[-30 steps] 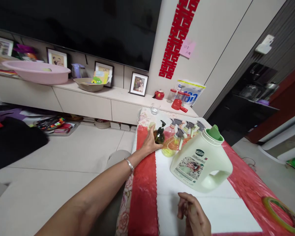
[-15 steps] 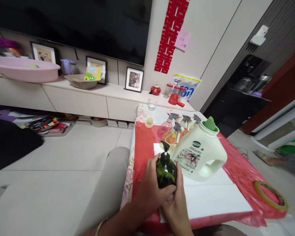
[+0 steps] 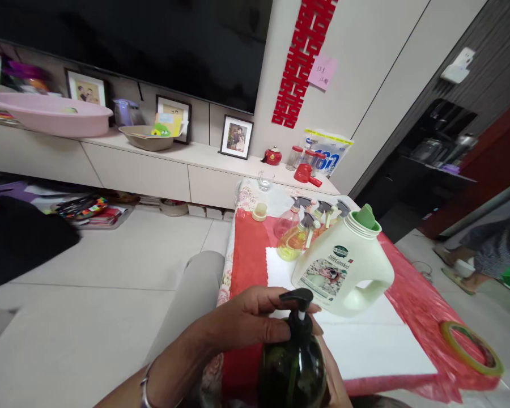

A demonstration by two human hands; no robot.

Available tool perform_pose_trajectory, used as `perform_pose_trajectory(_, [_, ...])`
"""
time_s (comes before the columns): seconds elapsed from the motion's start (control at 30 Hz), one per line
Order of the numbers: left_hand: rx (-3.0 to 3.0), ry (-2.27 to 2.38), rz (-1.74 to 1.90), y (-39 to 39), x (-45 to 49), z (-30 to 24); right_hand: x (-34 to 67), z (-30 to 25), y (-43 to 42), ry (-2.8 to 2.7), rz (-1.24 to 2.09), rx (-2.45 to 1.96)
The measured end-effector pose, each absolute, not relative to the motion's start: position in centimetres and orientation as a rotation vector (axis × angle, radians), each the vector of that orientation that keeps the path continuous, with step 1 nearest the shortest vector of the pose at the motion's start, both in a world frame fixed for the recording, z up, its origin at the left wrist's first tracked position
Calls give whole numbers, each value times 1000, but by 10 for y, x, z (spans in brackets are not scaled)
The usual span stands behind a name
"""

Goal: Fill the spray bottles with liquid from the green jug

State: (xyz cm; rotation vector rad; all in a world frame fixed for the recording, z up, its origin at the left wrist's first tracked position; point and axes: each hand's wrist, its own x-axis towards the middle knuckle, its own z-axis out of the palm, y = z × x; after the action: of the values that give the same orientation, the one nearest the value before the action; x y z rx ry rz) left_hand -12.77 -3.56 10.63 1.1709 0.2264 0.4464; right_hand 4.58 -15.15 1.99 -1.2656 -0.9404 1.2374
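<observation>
I hold a dark green pump bottle (image 3: 291, 371) close to me, over the table's near edge. My left hand (image 3: 242, 323) curls around its black pump neck, fingers just under the pump head (image 3: 296, 296). My right hand (image 3: 332, 377) supports the bottle's body from the right and is mostly hidden behind it. Just beyond stands a large pale green detergent jug (image 3: 346, 272) with a green spout, resting on a white sheet (image 3: 365, 345).
Several spray bottles (image 3: 295, 241) cluster behind the jug on the red table cover (image 3: 246, 255). A tape roll (image 3: 471, 347) lies at the right, a small cap (image 3: 259, 211) and a glass (image 3: 264, 180) at the far end. Another person's legs (image 3: 471, 255) are at the right.
My left hand brought the green pump bottle from the far end of the table to me. My right hand took hold of its body, and my left hand shifted up to the pump neck.
</observation>
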Motion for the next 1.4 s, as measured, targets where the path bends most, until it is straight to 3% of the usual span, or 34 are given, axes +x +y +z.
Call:
perform_pose_trajectory(0.4, [1263,456,761,-44,-106,99,40,32,-154,-885,1323,-996])
perform_pose_trajectory(0.67, [1297,396,592,-45,-116,106,49,25,-156,-933,1181,-1100])
perform_pose_trajectory(0.9, [890,443,1228,3,-102,112,59,25,-161,-894,1093,-1181])
perform_pose_trajectory(1.0, [762,569,1303,47,-96,98,67,26,-165,-897,1010,-1209])
perform_pose_trajectory(1.1, [855,916,1227,83,-87,73,69,25,-167,-923,961,-1210])
perform_pose_trajectory(1.4, [1157,1247,960,107,-69,33,64,22,-165,-892,905,-1227])
